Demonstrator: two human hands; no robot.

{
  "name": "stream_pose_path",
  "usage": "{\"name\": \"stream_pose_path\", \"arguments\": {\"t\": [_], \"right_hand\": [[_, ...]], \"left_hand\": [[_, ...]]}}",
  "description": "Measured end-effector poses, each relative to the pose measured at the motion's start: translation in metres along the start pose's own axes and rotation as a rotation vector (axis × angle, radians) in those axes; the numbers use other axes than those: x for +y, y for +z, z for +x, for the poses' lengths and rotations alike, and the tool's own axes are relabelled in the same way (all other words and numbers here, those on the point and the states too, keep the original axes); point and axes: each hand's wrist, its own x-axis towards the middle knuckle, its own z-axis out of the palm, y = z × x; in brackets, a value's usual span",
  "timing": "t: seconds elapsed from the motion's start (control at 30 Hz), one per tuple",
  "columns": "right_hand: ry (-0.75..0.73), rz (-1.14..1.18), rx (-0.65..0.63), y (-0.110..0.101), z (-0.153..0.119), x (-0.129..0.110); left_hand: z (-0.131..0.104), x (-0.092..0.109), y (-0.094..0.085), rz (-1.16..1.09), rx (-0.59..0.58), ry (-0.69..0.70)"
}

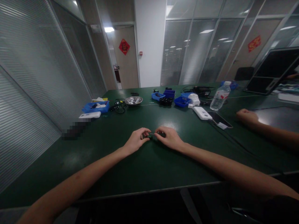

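Pinching a small dark-green piece (pixel 150 137) between thumb and fingertips of the left hand (pixel 136 140), on or just above the green tabletop (pixel 112 180), cannot tell which. Gripping a thin pale pin (pixel 152 134) between thumb and forefinger of the right hand (pixel 170 137), with the other fingers curled. Partly hidden, at the piece, by the left fingertips.

Facing, at far left, a blue tray (pixel 107 108) of small articles, with a white power bank (pixel 91 115) just in front, then a black cable (pixel 119 106) beside a shiny metal bowl (pixel 133 105). Facing, beyond the right hand, a light-blue basket (pixel 158 99), a coil of black cord (pixel 166 101), a dark-blue box (pixel 170 92) and a blue bin (pixel 182 104). Flanked farther right by a second white power bank (pixel 201 113), a dark phone (pixel 219 119) and an upright water bottle (pixel 220 97); well apart, by another person's fist (pixel 245 115).

Pointing leftward from the right fingertips towards the piece, at the pin, with long axis roughly sideways across the table. Too small to read, at the piece, for any long axis.
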Motion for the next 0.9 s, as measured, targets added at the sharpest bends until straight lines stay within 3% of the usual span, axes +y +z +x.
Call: {"name": "stream_pose_path", "arguments": {"t": [0.9], "right_hand": [[-0.103,-0.124,-0.066,-0.002,-0.004,-0.008]], "left_hand": [[-0.006,0.005,-0.013,-0.005,0.011,-0.052]]}}
